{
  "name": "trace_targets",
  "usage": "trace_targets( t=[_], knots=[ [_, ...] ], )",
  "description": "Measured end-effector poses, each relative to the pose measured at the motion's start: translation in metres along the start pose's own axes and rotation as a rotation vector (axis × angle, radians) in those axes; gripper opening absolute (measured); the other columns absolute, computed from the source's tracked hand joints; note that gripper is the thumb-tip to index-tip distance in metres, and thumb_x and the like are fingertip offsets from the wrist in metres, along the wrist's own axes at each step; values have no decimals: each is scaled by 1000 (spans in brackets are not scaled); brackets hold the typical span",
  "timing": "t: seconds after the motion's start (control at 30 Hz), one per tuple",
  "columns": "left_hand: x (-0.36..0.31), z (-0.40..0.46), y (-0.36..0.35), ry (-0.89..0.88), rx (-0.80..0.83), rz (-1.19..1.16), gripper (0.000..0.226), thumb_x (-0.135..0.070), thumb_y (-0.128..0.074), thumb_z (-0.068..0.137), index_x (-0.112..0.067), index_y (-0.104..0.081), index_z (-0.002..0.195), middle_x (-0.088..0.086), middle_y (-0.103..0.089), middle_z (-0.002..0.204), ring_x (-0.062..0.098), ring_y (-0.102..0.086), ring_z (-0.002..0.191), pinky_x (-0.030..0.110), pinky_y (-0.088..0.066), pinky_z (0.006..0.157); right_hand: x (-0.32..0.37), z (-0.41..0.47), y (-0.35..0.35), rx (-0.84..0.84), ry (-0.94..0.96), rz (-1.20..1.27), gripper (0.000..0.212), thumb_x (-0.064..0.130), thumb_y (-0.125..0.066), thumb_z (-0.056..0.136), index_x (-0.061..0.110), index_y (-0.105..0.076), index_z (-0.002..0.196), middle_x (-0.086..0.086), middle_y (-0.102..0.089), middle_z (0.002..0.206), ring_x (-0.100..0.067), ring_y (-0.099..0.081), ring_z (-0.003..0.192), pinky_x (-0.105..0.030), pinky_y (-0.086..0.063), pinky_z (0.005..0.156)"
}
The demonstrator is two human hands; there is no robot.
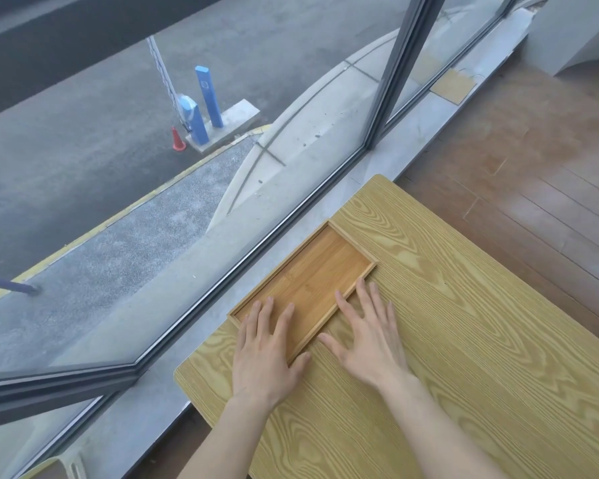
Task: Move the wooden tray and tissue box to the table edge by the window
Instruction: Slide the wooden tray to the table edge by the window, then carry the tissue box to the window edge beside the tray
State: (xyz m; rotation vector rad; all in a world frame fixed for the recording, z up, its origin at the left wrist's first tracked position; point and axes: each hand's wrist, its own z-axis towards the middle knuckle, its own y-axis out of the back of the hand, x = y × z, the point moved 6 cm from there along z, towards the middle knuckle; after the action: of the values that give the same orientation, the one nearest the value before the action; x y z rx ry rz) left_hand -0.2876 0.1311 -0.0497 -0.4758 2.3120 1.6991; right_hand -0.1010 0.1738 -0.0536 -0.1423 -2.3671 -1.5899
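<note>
Window glass [153,167] fills the upper left of the frame, with a grey sill [256,271] below it and wood floor [533,167] at the right. One table [464,340] sits at lower centre. One tray [312,274] lies along its window edge. The left hand [267,354] rests flat on the tray's near end, fingers spread, gripping nothing. The right hand [367,337] lies flat, spread, fingertips touching the tray's rim.
</note>
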Motion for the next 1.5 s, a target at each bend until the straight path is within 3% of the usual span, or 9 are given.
trace_targets(
  t=[0.33, 0.4, 0.63, 0.87, 1.0, 1.17, 1.33, 1.43, 1.5],
  knots=[
    [-23, 26, 19, -93, 10, 45, 91, -75, -47, 83, -41, -12, 159, 2, -3, 171, 24, 9, 157, 43, 2, 126, -45, -35, 21, 14, -195, -50, 101, 92, -27, 81, 37, -6, 164, -9, 13, 173, -26, 20, 160, -58, 3, 129],
    [-108, 24, 16, -347, 47, 67, 92, -77, -46, 82, -39, -14, 160, 3, -5, 171, 24, 8, 157, 45, 4, 127, -101, -103, 57, -92, -436, 11, 101, 92, -26, 81, 38, -5, 163, -9, 14, 173, -26, 20, 159, -59, 5, 129],
    [-171, 24, 10, -479, 59, 149, 98, -84, -35, 79, -41, 1, 159, 1, 11, 171, 24, 22, 155, 51, 11, 124, -140, -150, 67, -99, -566, 28, 100, 94, -18, 80, 42, 7, 162, -8, 27, 170, -30, 26, 157, -67, 11, 125],
    [-276, -24, -25, -647, 77, 164, 100, -86, -37, 76, -43, -1, 159, 2, 9, 171, 24, 20, 155, 51, 12, 124, -212, -241, 73, -180, -694, 76, 104, 96, -4, 73, 43, 13, 160, -9, 28, 170, -31, 29, 156, -65, 13, 125],
    [-334, -68, -55, -721, 59, 187, 100, -86, -37, 75, -43, -6, 159, 4, 0, 172, 26, 12, 157, 50, 11, 124, -258, -304, 74, -246, -724, 142, 109, 96, 0, 69, 42, 7, 162, -5, 23, 172, -27, 25, 158, -59, 10, 128],
    [-404, -127, -103, -761, 142, 207, 101, -87, -37, 76, -44, 0, 159, 2, 4, 171, 23, 15, 157, 47, 11, 125, -319, -387, 77, -344, -784, 235, 115, 97, -1, 66, 38, -6, 164, -4, 11, 175, -24, 13, 162, -51, 1, 131],
    [-468, -181, -147, -740, 243, 110, 99, -82, -48, 78, -44, -6, 159, 1, -3, 171, 27, -4, 157, 45, -7, 127, -389, -458, 72, -443, -842, 326, 108, 96, -20, 74, 34, -27, 162, -4, -7, 176, -25, -2, 162, -46, -10, 132],
    [-495, -208, -173, -670, 341, 33, 98, -80, -52, 77, -47, -6, 157, -1, -11, 169, 26, -19, 153, 45, -27, 120, -431, -491, 70, -545, -898, 459, 87, 79, -49, 84, 33, -37, 157, -2, -17, 174, -24, -13, 160, -48, -25, 127],
    [-507, -224, -190, -620, 410, -37, 98, -77, -57, 78, -47, -7, 156, -1, -15, 167, 24, -22, 152, 44, -34, 115, -458, -502, 68, -568, -920, 606, 84, 71, -59, 88, 35, -34, 159, 0, -16, 174, -22, -13, 160, -49, -24, 127]
  ],
)
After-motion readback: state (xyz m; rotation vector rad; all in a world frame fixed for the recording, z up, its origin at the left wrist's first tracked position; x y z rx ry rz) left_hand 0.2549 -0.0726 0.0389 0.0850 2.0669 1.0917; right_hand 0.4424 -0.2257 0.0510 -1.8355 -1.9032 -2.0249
